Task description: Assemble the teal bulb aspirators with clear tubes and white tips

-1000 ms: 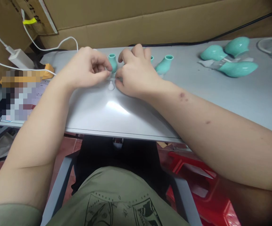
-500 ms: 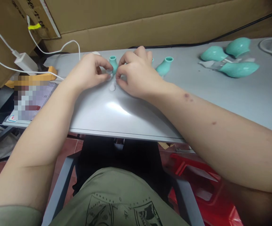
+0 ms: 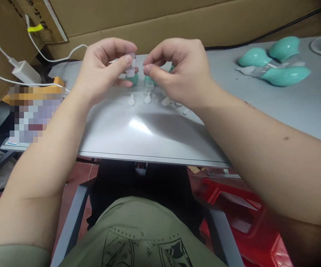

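Your L hand [image 3: 101, 72] is pinching a clear plastic pc [image 3: 131, 70] btwn thumb & fingers, up off the table [image 3: 112, 129], w/ a teal bulb [image 3: 132, 80] just below it in view. Your R hand [image 3: 185, 63] is near, thumb & index tips brought together; can't tell if there's a small part btwn them. Looks like you're handling the clear pc w/ both hands close, so keep the L grip firm but light, as thin plastic may flex or slip. Bring the R tips in straight, not at an angle, & eye the alignment before you press anything. Keep wrists up: the white cones [image 3: 147, 99] sit in a rough row on your side, w/ a tiny ring [image 3: 185, 112] nr the right end, & prob tip or roll easily. The other bulbs [image 3: 287, 76], far R, lie well apart, so leave 'em
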Tool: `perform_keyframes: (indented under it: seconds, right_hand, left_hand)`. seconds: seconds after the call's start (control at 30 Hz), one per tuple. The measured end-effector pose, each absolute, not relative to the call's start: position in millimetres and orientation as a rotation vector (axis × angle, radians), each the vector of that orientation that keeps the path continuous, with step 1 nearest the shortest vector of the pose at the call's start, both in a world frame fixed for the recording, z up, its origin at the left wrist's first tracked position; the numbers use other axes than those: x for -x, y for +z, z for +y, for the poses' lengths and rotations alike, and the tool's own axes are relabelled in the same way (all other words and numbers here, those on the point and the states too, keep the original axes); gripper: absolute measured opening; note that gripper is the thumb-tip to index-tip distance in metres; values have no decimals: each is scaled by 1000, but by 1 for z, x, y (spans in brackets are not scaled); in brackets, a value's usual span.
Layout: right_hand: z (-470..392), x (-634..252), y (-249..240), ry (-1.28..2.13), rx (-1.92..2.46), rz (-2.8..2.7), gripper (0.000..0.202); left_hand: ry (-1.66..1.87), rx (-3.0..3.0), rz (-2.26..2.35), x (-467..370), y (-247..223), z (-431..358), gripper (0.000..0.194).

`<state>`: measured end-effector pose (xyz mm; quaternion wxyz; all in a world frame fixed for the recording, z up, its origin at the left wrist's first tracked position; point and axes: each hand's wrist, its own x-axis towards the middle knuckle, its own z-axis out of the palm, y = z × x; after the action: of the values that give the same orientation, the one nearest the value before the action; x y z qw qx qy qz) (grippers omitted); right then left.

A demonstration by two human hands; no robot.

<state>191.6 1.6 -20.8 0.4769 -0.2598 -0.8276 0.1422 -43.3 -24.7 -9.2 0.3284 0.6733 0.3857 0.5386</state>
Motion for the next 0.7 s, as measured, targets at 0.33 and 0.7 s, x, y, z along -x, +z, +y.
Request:
perform_keyframes:
  seconds: [0.33, 0.7]
  right_hand:
    - [6, -189, -29, 569, 516, -1897, 29]
    - [7, -190, -30, 484, 607, -1898, 34]
  left_hand:
    - [1362, -1705, 782, 38, -16, -19, 24]
    - [1414, -1720, 581, 39, -22, -12, 27]
